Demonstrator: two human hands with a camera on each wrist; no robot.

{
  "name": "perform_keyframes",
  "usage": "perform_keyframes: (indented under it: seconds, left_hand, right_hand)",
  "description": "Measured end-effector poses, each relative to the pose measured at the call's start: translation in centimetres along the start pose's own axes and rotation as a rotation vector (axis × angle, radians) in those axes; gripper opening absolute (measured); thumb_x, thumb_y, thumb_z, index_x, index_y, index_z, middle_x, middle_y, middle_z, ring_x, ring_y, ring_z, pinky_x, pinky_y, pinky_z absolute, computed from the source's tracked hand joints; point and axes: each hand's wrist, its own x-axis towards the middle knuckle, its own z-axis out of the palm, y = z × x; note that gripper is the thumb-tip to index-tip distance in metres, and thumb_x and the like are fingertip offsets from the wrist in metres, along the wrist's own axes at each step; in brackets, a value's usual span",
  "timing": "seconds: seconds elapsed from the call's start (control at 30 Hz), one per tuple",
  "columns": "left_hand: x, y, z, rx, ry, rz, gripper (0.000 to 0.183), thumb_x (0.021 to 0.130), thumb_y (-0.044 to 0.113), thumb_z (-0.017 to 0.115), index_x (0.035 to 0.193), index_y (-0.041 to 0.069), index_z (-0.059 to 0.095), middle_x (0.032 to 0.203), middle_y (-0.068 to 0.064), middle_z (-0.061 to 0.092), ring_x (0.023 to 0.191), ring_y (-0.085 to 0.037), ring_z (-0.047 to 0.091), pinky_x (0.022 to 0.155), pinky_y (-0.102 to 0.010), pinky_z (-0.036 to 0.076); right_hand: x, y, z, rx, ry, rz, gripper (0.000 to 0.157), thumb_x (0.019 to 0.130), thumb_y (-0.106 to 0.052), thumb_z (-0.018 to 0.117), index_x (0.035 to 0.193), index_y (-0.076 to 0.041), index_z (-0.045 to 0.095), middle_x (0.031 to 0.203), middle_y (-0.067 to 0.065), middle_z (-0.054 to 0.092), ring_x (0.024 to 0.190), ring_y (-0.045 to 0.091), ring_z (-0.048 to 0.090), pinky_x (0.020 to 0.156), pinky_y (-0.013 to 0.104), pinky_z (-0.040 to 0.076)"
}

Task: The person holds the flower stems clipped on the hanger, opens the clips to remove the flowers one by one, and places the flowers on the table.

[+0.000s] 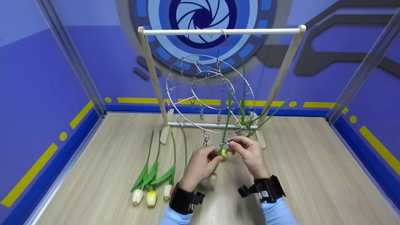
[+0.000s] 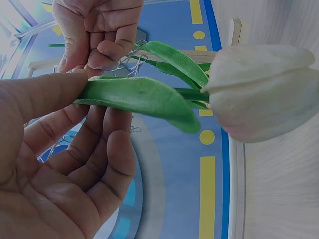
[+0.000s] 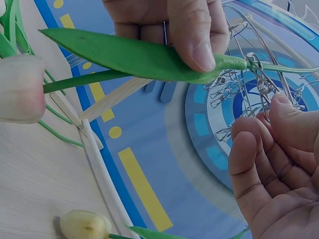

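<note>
Your left hand [image 1: 201, 164] is closed in a pinch on the leafy stem of a tulip [image 2: 264, 92], its bloom hanging below the wire ring [image 1: 215, 132], while your right hand [image 1: 250, 154] pinches a metal clip [image 3: 264, 87] at that stem, other tulips [image 1: 151, 198] lying leftward on the surface [image 1: 312, 162]

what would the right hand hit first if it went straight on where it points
Past the metal clip it pinches, the right hand would probably meet the stem of the tulip held by the left hand, though depth is unclear.
</note>
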Motion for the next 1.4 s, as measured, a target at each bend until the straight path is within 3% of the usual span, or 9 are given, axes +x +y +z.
perform_keyframes:
  seconds: [0.73, 1.4]
  left_hand:
    - [-0.07, 0.18, -0.15, 0.007, 0.012, 0.002, 0.008, 0.092, 0.011, 0.077, 0.087, 0.009, 0.071, 0.082, 0.001, 0.068, 0.074, -0.008, 0.059, 0.068, -0.023, 0.050]
    - [-0.04, 0.16, -0.31, 0.039, 0.014, 0.009, 0.008, 0.091, 0.010, 0.077, 0.087, 0.008, 0.071, 0.084, -0.001, 0.069, 0.076, -0.011, 0.061, 0.070, -0.024, 0.051]
  right_hand:
    - [-0.11, -0.07, -0.22, -0.013, 0.022, 0.003, 0.010, 0.091, 0.012, 0.069, 0.100, 0.017, 0.069, 0.083, 0.012, 0.071, 0.067, 0.013, 0.063, 0.064, 0.024, 0.054]
    - [0.08, 0.18, -0.63, -0.021, 0.031, 0.012, 0.014, 0.092, 0.011, 0.069, 0.102, 0.020, 0.067, 0.082, 0.006, 0.071, 0.068, 0.012, 0.063, 0.064, 0.023, 0.054]
